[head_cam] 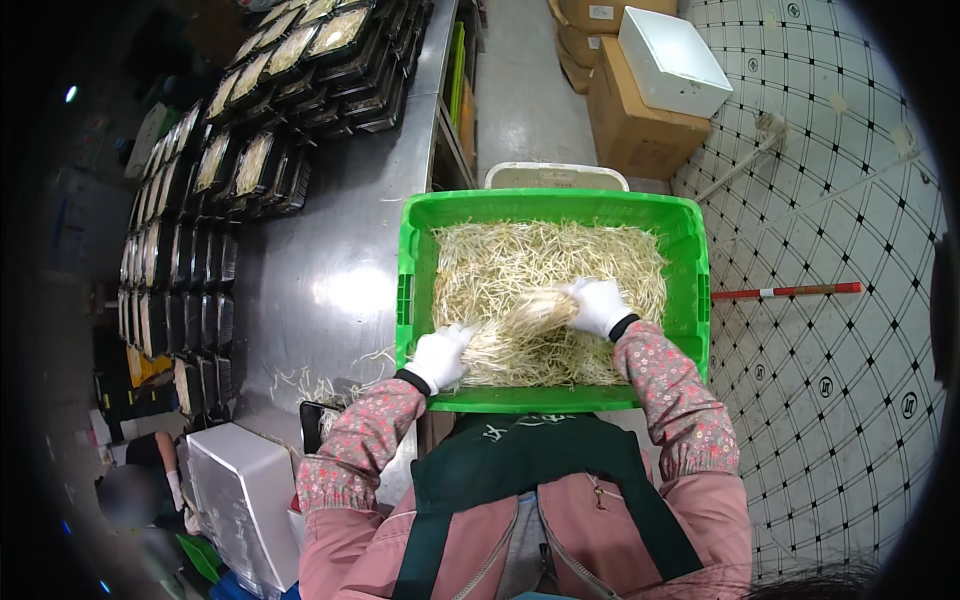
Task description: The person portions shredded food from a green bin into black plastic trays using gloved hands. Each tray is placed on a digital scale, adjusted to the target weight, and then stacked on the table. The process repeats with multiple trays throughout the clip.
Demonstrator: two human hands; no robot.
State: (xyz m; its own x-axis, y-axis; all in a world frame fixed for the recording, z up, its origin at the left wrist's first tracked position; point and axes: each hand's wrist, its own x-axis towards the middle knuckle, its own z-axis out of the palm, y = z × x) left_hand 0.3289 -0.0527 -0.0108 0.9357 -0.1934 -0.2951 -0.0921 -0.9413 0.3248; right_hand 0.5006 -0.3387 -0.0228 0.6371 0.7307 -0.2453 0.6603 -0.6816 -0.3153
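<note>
A green plastic crate (555, 401) stands before me, holding a thick layer of pale bean sprouts (547, 255). My right hand (598, 306), in a white glove, grips a bunch of sprouts (541, 311) over the crate's middle. The bunch's other end points toward my left hand (441, 357), also gloved in white. That hand is at the crate's near left corner, its fingertips among the sprouts. Whether its fingers close on any strands cannot be made out.
Stacked black trays of sprouts (292, 49) fill the far left of the steel table (322, 247). Loose sprouts (322, 390) lie beside a small black tray (310, 426). White foam box (247, 495) at lower left; a person (154, 465) beyond. Cardboard box (637, 112) beyond the crate.
</note>
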